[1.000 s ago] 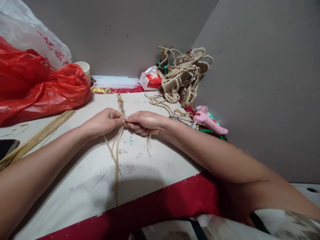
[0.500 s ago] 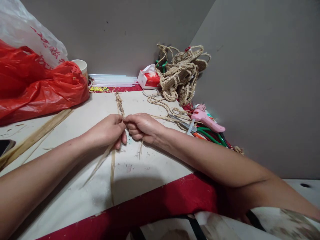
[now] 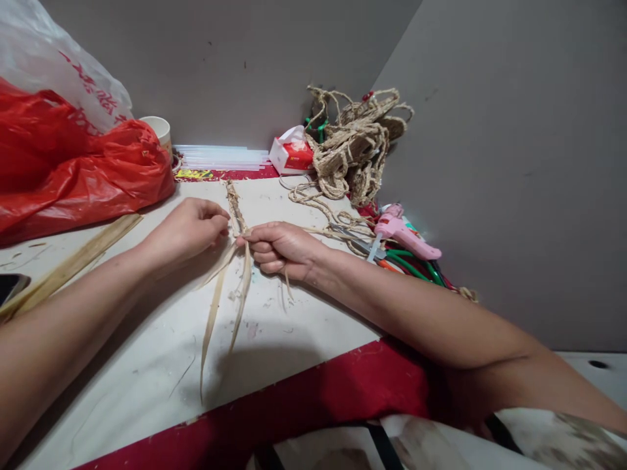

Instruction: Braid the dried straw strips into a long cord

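Observation:
A short braid of tan plant fibre (image 3: 236, 207) lies on the white board, its top end pointing away from me. Long flat fibre strips (image 3: 211, 320) hang loose from its near end. My right hand (image 3: 279, 249) is closed, pinching the strips between thumb and forefinger where the braid ends; short strip ends show below its fist. Just left of the braid is my left hand (image 3: 193, 225), its fingers bent and loosely apart, with no strip visibly gripped. Part of its fingers is hidden from view.
Pink glue gun (image 3: 404, 232), green-handled pliers (image 3: 411, 262) and a heap of braided cord (image 3: 357, 143) lie at right. A red tissue pack (image 3: 292, 151), clear sticks (image 3: 223, 157) and a cup (image 3: 159, 129) stand behind. Red bag (image 3: 83, 163), wide dried strips (image 3: 83, 261) and a phone (image 3: 10, 286) are left.
My left hand has let go and moved up and left, away from my right hand. A strip now hangs down in front of my right thumb. My right hand has stayed almost still.

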The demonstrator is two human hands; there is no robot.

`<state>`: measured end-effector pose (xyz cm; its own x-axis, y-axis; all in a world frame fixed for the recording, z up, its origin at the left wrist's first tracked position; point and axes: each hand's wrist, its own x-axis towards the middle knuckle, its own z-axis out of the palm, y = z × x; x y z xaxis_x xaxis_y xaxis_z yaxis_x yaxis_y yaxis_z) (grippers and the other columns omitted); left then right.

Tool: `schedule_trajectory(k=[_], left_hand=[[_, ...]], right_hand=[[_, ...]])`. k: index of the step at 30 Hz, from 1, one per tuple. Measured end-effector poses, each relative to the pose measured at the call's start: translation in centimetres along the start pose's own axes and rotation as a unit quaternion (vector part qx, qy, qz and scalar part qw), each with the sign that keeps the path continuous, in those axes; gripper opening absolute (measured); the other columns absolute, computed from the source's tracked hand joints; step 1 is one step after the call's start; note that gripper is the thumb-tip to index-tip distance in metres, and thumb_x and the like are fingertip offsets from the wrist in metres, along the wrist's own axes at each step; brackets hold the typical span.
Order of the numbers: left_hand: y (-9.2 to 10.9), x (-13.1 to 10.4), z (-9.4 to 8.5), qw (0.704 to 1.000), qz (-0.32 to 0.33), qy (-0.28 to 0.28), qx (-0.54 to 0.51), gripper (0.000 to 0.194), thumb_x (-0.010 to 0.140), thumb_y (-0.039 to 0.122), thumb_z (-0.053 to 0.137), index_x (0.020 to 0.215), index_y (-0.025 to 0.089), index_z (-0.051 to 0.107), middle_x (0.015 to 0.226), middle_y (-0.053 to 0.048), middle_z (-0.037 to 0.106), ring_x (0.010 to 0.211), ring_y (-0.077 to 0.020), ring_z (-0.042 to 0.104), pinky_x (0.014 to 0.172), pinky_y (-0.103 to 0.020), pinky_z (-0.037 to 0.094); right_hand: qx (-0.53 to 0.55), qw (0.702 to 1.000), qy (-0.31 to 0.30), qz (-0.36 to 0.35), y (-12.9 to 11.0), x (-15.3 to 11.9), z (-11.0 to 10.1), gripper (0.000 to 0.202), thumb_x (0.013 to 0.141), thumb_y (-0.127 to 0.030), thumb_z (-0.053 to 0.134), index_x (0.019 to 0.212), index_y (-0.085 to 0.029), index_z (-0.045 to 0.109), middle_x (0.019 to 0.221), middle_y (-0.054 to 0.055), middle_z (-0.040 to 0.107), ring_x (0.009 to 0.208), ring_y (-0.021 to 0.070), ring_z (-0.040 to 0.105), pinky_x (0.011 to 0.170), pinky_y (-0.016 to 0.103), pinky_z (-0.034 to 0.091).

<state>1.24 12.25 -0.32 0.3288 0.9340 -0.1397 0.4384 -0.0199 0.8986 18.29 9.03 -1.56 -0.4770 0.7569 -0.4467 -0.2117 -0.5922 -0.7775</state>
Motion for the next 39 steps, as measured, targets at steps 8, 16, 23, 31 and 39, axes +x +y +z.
schedule_trajectory(k=[8, 16, 23, 31, 39], left_hand=[[0.0, -0.8, 2.0, 0.961, -0.108, -0.158, -0.198, 0.017, 0.076, 0.022, 0.048, 0.061, 0.015, 0.050, 0.051, 0.003, 0.039, 0.038, -0.0043, 0.029, 0.036, -0.018, 0.021], [0.1, -0.6, 1.5, 0.987, -0.063, -0.131, -0.068, 0.020, 0.074, 0.023, 0.049, 0.055, 0.015, 0.050, 0.048, 0.005, 0.032, 0.038, -0.0045, 0.022, 0.037, -0.022, 0.012], [-0.3, -0.6, 1.9, 0.988, -0.058, -0.126, -0.066, 0.016, 0.076, 0.024, 0.052, 0.063, 0.014, 0.054, 0.048, 0.005, 0.038, 0.038, -0.0042, 0.025, 0.037, -0.021, 0.015], [-0.1, -0.6, 2.3, 0.985, -0.081, -0.113, -0.104, 0.018, 0.079, 0.020, 0.049, 0.061, 0.015, 0.051, 0.041, 0.008, 0.030, 0.034, -0.0036, 0.020, 0.037, -0.022, 0.010], [0.1, -0.8, 2.3, 0.987, -0.078, -0.100, -0.097, 0.017, 0.077, 0.021, 0.052, 0.063, 0.013, 0.056, 0.039, 0.008, 0.031, 0.034, -0.0033, 0.020, 0.038, -0.021, 0.012]], right_hand=[[-0.028, 0.999, -0.038, 0.018, -0.5, 0.2, -0.6, 0.011, 0.082, -0.013, 0.046, 0.072, -0.013, 0.051, 0.042, -0.012, 0.019, 0.036, 0.0031, 0.008, 0.031, 0.012, 0.011], [-0.275, 0.961, -0.030, -0.032, -1.0, 0.1, -1.5, 0.017, 0.084, -0.020, 0.046, 0.072, -0.012, 0.056, 0.038, -0.010, 0.027, 0.033, 0.0045, 0.015, 0.032, 0.017, 0.011], [-0.565, 0.810, 0.056, -0.147, -1.4, -0.4, -0.1, 0.020, 0.082, -0.014, 0.046, 0.065, -0.010, 0.056, 0.054, -0.005, 0.042, 0.050, 0.0052, 0.033, 0.050, 0.019, 0.027], [-0.621, 0.767, 0.059, -0.151, -1.7, -0.8, -0.5, 0.025, 0.086, -0.022, 0.044, 0.064, -0.012, 0.050, 0.056, -0.004, 0.040, 0.054, 0.0070, 0.034, 0.053, 0.021, 0.027], [-0.566, 0.809, 0.058, -0.149, -1.6, -0.6, -1.8, 0.023, 0.084, -0.022, 0.044, 0.070, -0.011, 0.058, 0.060, -0.001, 0.049, 0.056, 0.0086, 0.041, 0.056, 0.022, 0.031]])
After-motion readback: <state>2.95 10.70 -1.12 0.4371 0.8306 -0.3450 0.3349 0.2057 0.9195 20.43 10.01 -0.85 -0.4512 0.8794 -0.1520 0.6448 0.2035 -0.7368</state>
